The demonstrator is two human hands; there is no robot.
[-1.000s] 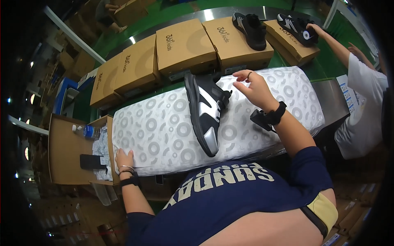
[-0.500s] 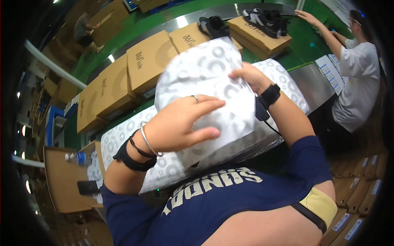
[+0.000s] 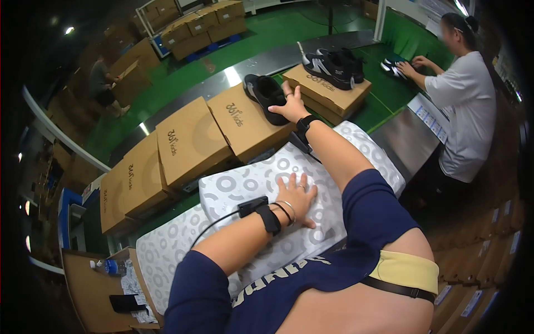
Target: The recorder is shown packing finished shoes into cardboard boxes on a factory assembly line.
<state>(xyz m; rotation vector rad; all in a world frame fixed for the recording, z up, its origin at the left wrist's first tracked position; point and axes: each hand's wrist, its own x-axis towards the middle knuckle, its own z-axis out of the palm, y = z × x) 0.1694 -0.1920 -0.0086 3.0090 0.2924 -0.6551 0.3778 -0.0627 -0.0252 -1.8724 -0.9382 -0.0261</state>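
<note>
Four brown shoe boxes [image 3: 192,142] run in a row along the far side of my tabletop [image 3: 414,142], and in front of them lies the folded wrapping paper [image 3: 245,192], white with grey rings, bulging as if wrapped over something I cannot see. My left hand [image 3: 297,196] lies flat on it, fingers spread, palm pressing down and gripping nothing. I judge the paper thin, soft and quick to crease or slide, best pinned with a flat palm. Further right, my right hand [image 3: 290,106] reaches out, open, fingers resting on the black shoe [image 3: 266,97] lying on a box lid. It looks light and fairly stiff, easiest taken around the heel. Another person [image 3: 459,111] works further right.
</note>
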